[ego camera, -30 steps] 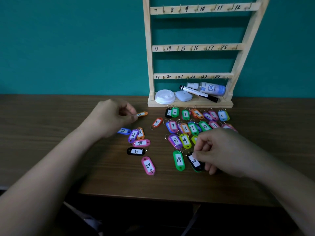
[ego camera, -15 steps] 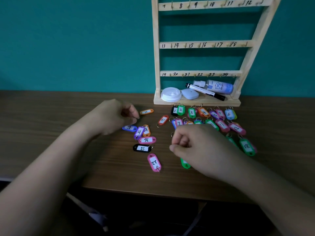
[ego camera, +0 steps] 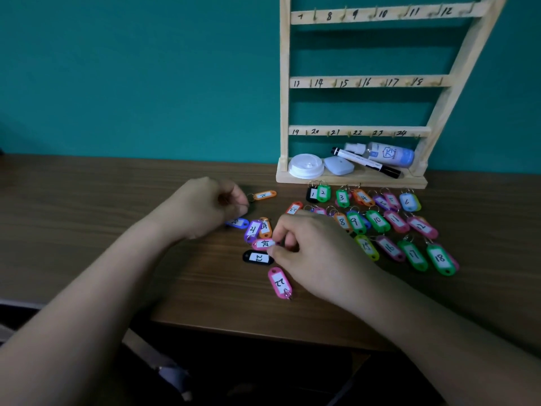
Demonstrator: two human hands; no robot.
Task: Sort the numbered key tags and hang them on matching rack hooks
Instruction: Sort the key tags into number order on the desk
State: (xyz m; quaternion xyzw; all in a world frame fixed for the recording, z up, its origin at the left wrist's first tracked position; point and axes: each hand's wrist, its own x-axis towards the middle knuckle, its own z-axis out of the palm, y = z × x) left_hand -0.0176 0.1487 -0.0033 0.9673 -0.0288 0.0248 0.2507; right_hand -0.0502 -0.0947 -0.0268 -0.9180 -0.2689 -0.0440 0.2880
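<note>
Left hand: the fingers are curled, with the fingertips just beside the orange tag's ring. I cannot tell whether they pinch it.
Right hand: it is curled, and forefinger and thumb pinch the 3 o'clock end of the pink tag.
Pink tag: it lies flat on the table between the hands. Its long axis runs 9 to 3, with the ring end at 9.
Orange tag: it lies at 12 o'clock of the pink tag. Its axis runs roughly 9 to 3, with the ring at 9, toward the left hand.
Black tag: it lies just at 6 o'clock of the pink tag, with its axis running 9 to 3.
Pink 22 tag: it lies at 6 o'clock of the black tag. Its axis runs 11 to 5, with the ring at 5.
Sorted tags: they lie in rows at 3 o'clock of the right hand, with the rings toward 12.
Rack: it stands upright at 1 o'clock of the hands, with a marker on its base.
</note>
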